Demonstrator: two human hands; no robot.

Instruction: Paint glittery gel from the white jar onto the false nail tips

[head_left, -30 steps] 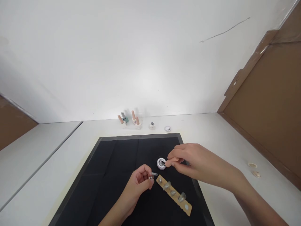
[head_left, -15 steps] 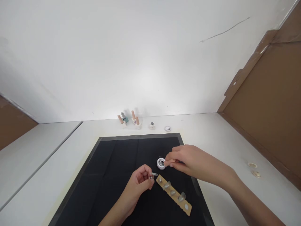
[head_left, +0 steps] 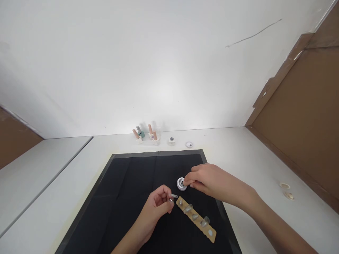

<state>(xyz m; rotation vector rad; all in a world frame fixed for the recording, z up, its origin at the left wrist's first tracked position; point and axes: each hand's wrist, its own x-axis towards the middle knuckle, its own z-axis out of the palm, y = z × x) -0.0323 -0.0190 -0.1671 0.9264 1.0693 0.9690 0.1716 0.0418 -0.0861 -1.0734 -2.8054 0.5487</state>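
In the head view, a white wall point(head_left: 164, 70) rises beyond the fingers of both hands, with brown cardboard panels point(head_left: 296, 116) at the sides and a white table point(head_left: 251, 151) below. A black mat point(head_left: 127, 204) with a dark grey border lies under the fingers. It stretches widely leftward from the left fingers; its right edge passes beneath the right forearm.

The left hand's point(head_left: 160, 203) fingers pinch a small shiny silvery piece point(head_left: 171, 200), with a short pale sliver point(head_left: 174, 195) projecting rightward; its exact nature cannot be told. The right hand's point(head_left: 196, 178) fingers are bunched together at the right rim of a small round white jar of silvery flakes point(head_left: 178, 186); whether they grip anything is hidden.

Just right of the left fingers, a tan wavy-edged strip point(head_left: 198, 222) slants toward the wearer, bearing clear nail-shaped tips point(head_left: 204, 222) and a pale oval spot.

Beyond the fingers, past the mat's far edge, stand peach-capped bottles point(head_left: 155, 138), a grey-capped teal bottle point(head_left: 142, 134), a small white block point(head_left: 171, 142) and a shallow white lid point(head_left: 186, 145). Markings on the bottles are too small to read.
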